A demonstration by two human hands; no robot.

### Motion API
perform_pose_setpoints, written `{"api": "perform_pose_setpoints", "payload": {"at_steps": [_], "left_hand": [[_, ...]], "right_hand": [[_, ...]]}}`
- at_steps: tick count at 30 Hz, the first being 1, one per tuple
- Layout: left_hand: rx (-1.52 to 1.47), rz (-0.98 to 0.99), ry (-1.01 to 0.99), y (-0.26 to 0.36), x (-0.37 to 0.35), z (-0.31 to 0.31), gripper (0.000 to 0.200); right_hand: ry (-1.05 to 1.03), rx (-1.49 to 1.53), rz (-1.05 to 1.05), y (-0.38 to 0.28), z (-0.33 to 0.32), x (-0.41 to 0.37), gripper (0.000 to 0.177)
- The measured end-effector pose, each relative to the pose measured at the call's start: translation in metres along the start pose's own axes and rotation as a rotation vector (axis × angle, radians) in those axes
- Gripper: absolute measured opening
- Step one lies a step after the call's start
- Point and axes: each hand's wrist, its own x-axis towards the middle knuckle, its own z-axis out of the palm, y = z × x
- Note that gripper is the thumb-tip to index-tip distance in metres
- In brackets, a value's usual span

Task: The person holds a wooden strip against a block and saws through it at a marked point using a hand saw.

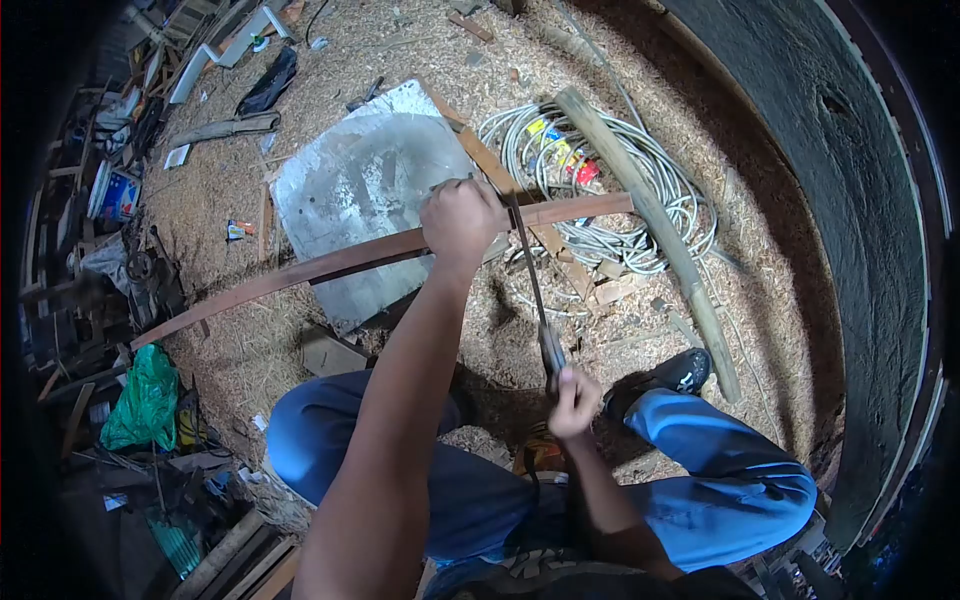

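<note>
A long, narrow reddish-brown wooden strip (250, 290) lies across a grey, worn metal-looking slab (345, 160), with both ends reaching past it. My left hand (463, 217) is closed around the strip near the slab's right edge. In my right hand (573, 402) is the handle of a handsaw (531, 265), held low between my knees. Its thin dark blade runs up and away from me, meeting the strip just right of my left hand. The fingers of the right hand wrap the grip.
Right of the slab lies a coil of grey cable (690, 215), with a rough branch (655, 215) across it. Sawdust covers the ground (400, 50). A large dark timber (870, 250) curves along the right. Scraps and a green plastic bag (143, 400) lie at left.
</note>
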Motion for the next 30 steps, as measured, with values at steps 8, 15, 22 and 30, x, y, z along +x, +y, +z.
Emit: {"api": "perform_pose_setpoints", "payload": {"at_steps": [8, 15, 22, 30], "left_hand": [[0.000, 0.003, 0.010, 0.000, -0.002, 0.000, 0.032], [0.024, -0.015, -0.028, 0.001, 0.000, -0.002, 0.029], [0.034, -0.066, -0.080, 0.004, 0.000, -0.005, 0.030], [0.000, -0.028, -0.043, 0.002, -0.001, -0.004, 0.033]], "right_hand": [[-0.203, -0.163, 0.256, -0.002, 0.010, 0.055, 0.038], [-0.163, -0.163, 0.058, 0.008, -0.015, -0.002, 0.032], [-0.152, -0.125, 0.249, -0.001, -0.003, 0.019, 0.037], [-0.190, -0.123, 0.231, 0.009, 0.010, 0.047, 0.033]]}}
